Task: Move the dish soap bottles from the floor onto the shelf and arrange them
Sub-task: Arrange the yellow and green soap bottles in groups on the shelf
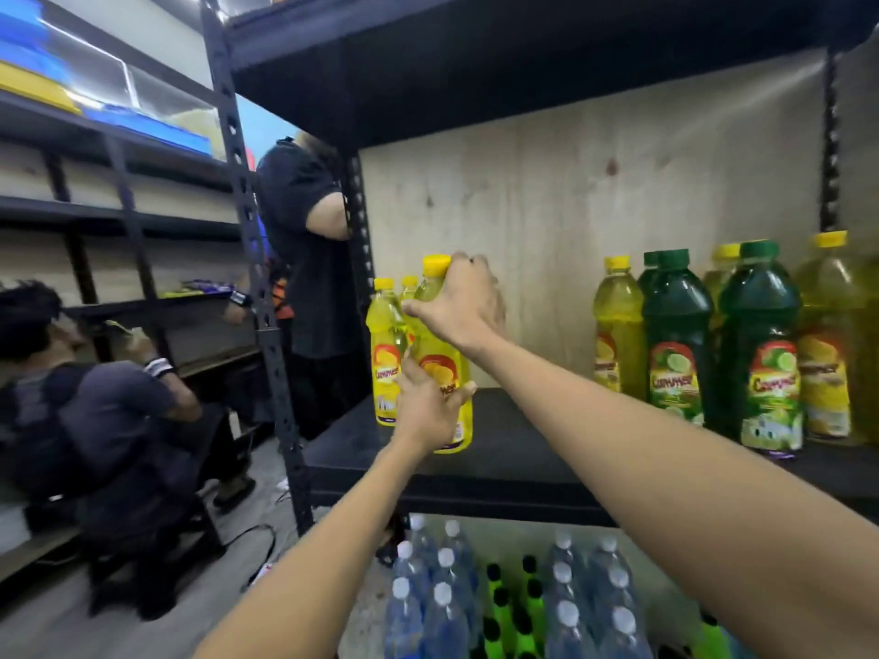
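A yellow dish soap bottle [440,361] with a yellow cap stands at the left end of the black shelf [513,449]. My right hand [463,302] grips its neck just under the cap. My left hand [428,411] wraps round its lower body from the front. Two more yellow bottles [384,344] stand directly behind and to the left of it. At the right end of the shelf stands a group of yellow bottles [616,325] and green bottles [675,340], several in all.
Below the shelf, on the floor, stand several clear water bottles [442,606] and green drink bottles [499,611]. A black upright post [257,278] frames the shelf's left side. One person crouches [109,420] at left and another stands [309,259] behind the post.
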`<state>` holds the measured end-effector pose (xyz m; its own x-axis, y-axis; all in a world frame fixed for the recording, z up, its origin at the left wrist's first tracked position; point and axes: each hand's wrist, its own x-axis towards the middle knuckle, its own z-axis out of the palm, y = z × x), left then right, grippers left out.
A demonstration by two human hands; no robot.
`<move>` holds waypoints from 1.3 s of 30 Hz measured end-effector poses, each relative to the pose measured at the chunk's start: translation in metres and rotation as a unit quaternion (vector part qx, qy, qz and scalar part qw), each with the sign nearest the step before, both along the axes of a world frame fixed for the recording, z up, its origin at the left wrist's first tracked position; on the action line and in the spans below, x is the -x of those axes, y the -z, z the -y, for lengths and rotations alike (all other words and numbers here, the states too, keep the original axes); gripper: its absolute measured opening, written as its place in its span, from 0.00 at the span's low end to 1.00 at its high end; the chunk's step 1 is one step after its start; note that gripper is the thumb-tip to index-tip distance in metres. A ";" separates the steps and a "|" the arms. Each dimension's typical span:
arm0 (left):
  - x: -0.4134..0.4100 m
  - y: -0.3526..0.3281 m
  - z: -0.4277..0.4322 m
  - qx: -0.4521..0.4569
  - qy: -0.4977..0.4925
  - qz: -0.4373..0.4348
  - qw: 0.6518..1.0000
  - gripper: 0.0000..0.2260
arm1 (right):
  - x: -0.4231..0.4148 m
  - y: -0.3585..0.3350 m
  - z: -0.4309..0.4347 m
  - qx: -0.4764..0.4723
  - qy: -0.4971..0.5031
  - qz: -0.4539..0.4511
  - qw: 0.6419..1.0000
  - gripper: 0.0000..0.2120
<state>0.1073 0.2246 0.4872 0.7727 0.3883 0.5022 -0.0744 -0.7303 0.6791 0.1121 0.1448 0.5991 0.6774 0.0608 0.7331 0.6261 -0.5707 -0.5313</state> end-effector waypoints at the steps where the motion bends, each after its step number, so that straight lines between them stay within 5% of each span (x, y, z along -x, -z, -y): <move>1: -0.001 0.001 -0.019 0.012 -0.006 -0.008 1.000 0.47 | -0.003 0.002 -0.019 0.000 -0.010 -0.008 1.000 0.35; 10: -0.009 0.006 -0.137 0.081 0.027 -0.022 0.996 0.45 | -0.023 0.004 -0.131 0.049 -0.027 -0.032 0.998 0.35; 18: -0.014 0.012 -0.148 0.120 0.087 -0.040 0.988 0.44 | -0.033 0.011 -0.139 0.048 0.012 -0.062 0.997 0.37; 22: 0.004 0.012 -0.127 0.085 0.023 -0.035 0.995 0.48 | -0.020 0.010 -0.114 0.070 -0.042 -0.155 0.985 0.35; 24: 0.016 0.016 -0.104 -0.014 -0.098 0.030 0.995 0.47 | -0.016 0.019 -0.085 0.054 -0.067 -0.189 0.978 0.33; 26: 0.027 0.022 -0.074 -0.142 -0.190 0.177 0.955 0.37 | -0.017 0.032 -0.045 0.049 -0.050 -0.162 0.984 0.32; 28: 0.026 0.024 -0.040 -0.199 -0.167 0.279 0.925 0.24 | -0.023 0.039 0.001 0.043 0.003 -0.116 0.992 0.29; 29: 0.021 0.024 -0.022 -0.178 -0.110 0.285 0.936 0.20 | -0.029 0.039 0.024 0.038 0.030 -0.100 0.994 0.28; 33: -0.022 0.021 0.055 0.078 0.129 0.123 0.981 0.19 | -0.060 0.018 0.091 0.059 0.143 -0.088 0.984 0.28; 39: -0.109 0.027 0.133 0.125 0.226 -0.131 0.957 0.52 | -0.103 -0.005 0.123 0.113 0.230 -0.067 0.964 0.32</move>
